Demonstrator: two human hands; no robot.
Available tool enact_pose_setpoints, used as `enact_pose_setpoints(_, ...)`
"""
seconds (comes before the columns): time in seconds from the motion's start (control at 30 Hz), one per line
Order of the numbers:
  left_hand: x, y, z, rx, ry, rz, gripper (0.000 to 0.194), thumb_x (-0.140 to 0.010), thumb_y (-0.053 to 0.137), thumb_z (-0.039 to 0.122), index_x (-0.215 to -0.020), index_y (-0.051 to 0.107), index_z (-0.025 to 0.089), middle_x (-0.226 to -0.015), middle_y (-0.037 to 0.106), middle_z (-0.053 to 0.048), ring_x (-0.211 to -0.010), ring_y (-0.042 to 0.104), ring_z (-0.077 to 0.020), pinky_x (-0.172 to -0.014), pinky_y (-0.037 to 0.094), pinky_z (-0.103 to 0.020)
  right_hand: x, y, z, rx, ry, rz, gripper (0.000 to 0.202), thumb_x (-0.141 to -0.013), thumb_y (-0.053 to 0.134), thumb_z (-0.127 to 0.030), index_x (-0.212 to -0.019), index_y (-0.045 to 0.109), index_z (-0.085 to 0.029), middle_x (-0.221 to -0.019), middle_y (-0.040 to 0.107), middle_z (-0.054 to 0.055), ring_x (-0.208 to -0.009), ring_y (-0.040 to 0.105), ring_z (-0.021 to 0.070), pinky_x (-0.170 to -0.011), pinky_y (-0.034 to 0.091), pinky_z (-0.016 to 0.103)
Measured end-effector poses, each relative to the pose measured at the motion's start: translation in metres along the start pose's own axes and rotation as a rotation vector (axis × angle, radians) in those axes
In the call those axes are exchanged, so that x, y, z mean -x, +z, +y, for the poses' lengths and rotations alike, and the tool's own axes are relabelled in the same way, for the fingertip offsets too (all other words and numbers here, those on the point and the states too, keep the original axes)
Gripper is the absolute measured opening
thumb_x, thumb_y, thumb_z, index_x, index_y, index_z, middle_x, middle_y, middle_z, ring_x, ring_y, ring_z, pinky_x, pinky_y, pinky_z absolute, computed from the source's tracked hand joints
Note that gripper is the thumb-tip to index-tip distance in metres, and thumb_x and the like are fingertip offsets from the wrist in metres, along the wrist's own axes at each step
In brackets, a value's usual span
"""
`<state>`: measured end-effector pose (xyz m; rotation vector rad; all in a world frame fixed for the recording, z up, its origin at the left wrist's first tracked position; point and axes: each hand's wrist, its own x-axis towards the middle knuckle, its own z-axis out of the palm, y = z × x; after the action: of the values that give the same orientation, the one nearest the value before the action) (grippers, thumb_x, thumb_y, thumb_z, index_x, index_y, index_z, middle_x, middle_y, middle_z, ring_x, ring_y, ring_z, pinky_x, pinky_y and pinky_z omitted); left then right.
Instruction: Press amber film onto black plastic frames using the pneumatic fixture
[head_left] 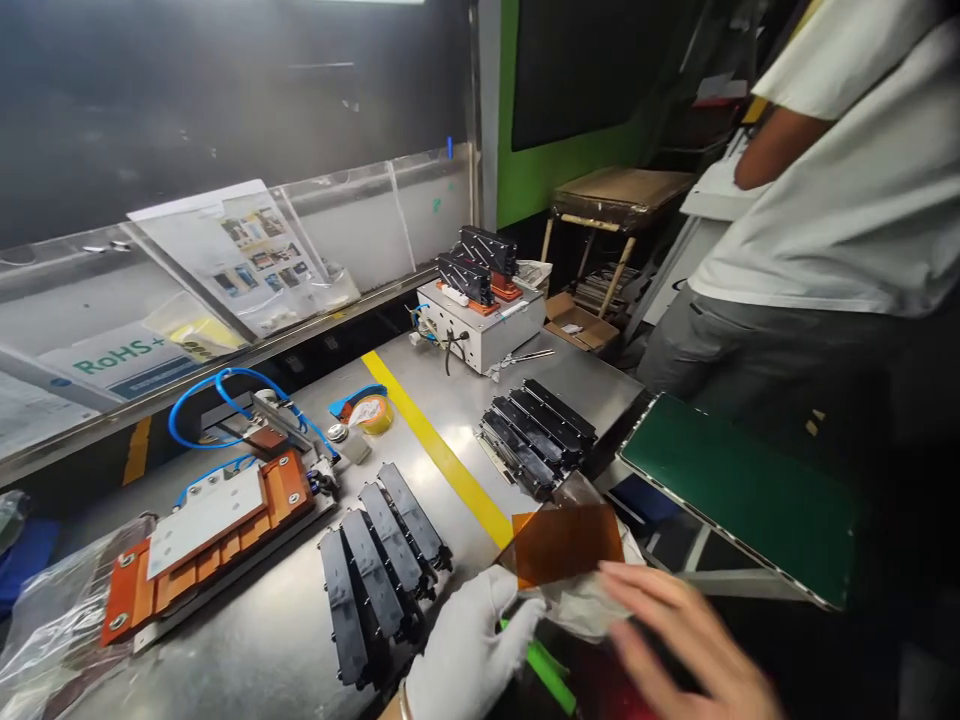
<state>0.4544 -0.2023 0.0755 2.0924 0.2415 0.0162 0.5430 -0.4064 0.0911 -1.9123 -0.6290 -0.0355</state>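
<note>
My left hand [472,645], in a white glove, is closed around a slim green thing [551,675], perhaps a tool handle; its ends are hidden or out of view. Bare and blurred by motion, my right hand [682,635] has its fingers stretched out and apart. Its fingertips are at the lower right edge of an amber see-through sheet [568,545]; I cannot tell if they touch it. Crumpled whitish plastic [589,608] lies under the sheet. Left of my gloved hand, several long black plastic parts [375,570] lie side by side on the metal table [247,630].
More black parts [536,435] lie beyond the yellow line [439,450]. An orange-and-white fixture [217,540] with blue hoses stands left, a tape roll [371,413] near it. A white box [487,325] carries black units. A green-topped stand [739,490] and a person [840,220] are right.
</note>
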Motion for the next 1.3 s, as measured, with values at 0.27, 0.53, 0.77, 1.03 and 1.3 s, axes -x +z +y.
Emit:
enact_pose_setpoints(0.27,-0.003,0.014,0.009,-0.027,0.267,-0.034,0.019,-0.090,0.049,0.020,-0.096,0.067,0.020,-0.090,0.069,-0.006,-0.078,0.063,-0.0155,-0.073,0.051,-0.024,-0.004,0.043,-0.016,0.056,-0.100,-0.174,0.017,-0.087,0.062,-0.024,-0.101,0.072,-0.025,-0.096,0.079,0.001,-0.084,0.075,0.0180,-0.078,0.060,0.022)
enact_pose_setpoints(0.53,0.003,0.021,0.004,-0.326,0.313,0.144,0.017,-0.090,0.055,0.028,-0.085,0.069,0.021,-0.071,0.068,-0.004,-0.059,0.062,-0.0142,-0.053,0.047,-0.021,0.015,0.060,0.002,-0.516,0.487,-0.092,0.023,-0.080,0.070,-0.044,-0.084,0.072,-0.021,-0.087,0.078,0.008,-0.082,0.075,0.0231,-0.074,0.061,0.028)
enact_pose_setpoints(0.77,0.003,0.024,0.004,-0.256,0.247,0.082,0.020,-0.092,0.054,0.032,-0.084,0.070,0.022,-0.069,0.067,-0.003,-0.061,0.063,-0.0128,-0.056,0.047,-0.019,0.017,0.058,0.012,-0.676,0.602,-0.090,0.022,-0.075,0.076,-0.041,-0.080,0.069,-0.021,-0.079,0.077,0.005,-0.081,0.074,0.0225,-0.074,0.060,0.030)
enact_pose_setpoints(1.03,0.008,0.028,-0.001,-0.205,0.212,0.056,0.019,-0.092,0.053,0.031,-0.086,0.068,0.021,-0.074,0.066,-0.002,-0.065,0.063,-0.0115,-0.060,0.049,-0.017,0.023,0.057,0.020,-0.710,0.616,-0.074,0.022,-0.071,0.080,-0.038,-0.073,0.067,-0.020,-0.080,0.077,0.007,-0.082,0.074,0.0237,-0.074,0.060,0.032)
enact_pose_setpoints(1.3,0.008,0.031,0.002,-0.286,0.392,0.158,0.026,-0.095,0.044,0.029,-0.108,0.067,0.029,-0.075,0.067,-0.001,-0.063,0.064,-0.0110,-0.058,0.050,-0.016,0.026,0.053,0.016,-0.666,0.633,-0.129,0.049,-0.070,0.079,-0.047,-0.111,0.066,-0.025,-0.120,0.070,0.010,-0.114,0.063,0.0265,-0.096,0.051,0.037)
